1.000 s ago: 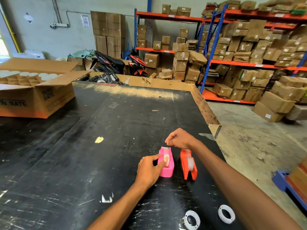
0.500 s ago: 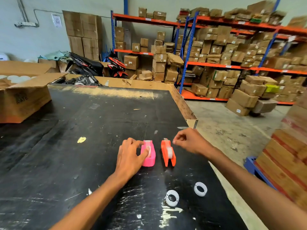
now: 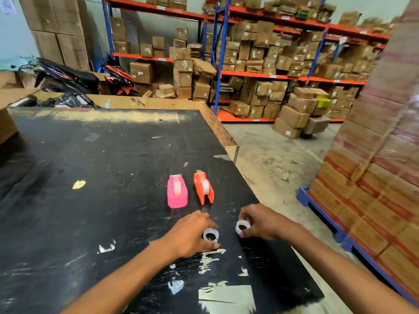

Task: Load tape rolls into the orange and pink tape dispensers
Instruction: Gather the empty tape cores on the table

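Note:
A pink tape dispenser (image 3: 177, 191) and an orange tape dispenser (image 3: 203, 187) stand side by side on the black table (image 3: 90, 177), each with a clear tape roll in it. Nearer to me, my left hand (image 3: 192, 232) grips a white ring (image 3: 210, 235) at the table surface. My right hand (image 3: 263, 222) holds a second white ring (image 3: 242, 227) between its fingertips, slightly tilted. Both hands are a short way in front of the dispensers, apart from them.
The table's right edge (image 3: 233, 143) drops to a concrete floor. A wrapped pallet of boxes (image 3: 374, 177) stands close on the right. Shelving full of cartons fills the back. A cardboard box edge (image 3: 6, 125) sits at far left, black bags behind the table.
Both hands left the dispensers and drew back toward me, each closing on one of the white rings. The camera turned right and tilted down.

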`<action>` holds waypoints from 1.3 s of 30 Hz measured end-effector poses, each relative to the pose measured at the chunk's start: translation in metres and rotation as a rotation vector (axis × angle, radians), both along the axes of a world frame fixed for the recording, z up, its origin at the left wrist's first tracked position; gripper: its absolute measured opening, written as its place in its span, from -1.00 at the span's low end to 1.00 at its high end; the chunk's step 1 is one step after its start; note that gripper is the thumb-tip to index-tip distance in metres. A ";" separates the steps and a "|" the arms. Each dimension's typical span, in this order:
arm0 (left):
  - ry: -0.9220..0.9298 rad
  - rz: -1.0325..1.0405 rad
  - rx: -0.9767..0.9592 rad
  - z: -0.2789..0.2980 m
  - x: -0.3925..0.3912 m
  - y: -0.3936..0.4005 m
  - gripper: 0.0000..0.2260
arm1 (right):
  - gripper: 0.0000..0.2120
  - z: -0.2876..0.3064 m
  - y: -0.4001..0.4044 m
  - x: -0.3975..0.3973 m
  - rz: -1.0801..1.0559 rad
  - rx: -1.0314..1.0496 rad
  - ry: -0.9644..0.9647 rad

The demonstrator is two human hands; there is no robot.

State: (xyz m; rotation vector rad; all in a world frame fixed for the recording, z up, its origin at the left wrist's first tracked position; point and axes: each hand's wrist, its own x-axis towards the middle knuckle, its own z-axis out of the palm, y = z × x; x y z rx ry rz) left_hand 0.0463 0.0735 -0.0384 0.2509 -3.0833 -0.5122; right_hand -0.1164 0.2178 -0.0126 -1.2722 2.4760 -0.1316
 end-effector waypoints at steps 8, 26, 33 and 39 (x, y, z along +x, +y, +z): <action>0.074 0.243 0.010 -0.002 0.063 -0.061 -0.69 | -0.74 0.007 -0.074 0.052 0.233 -0.066 -0.072; 0.026 0.588 0.036 0.005 0.087 -0.159 -0.59 | -0.58 -0.001 -0.219 0.093 0.479 -0.068 0.342; 0.044 0.567 0.049 -0.006 0.078 -0.163 -0.61 | -0.57 -0.003 -0.221 0.089 0.461 -0.065 0.295; 0.039 0.577 0.060 -0.005 0.077 -0.161 -0.56 | -0.57 -0.001 -0.220 0.089 0.446 -0.077 0.256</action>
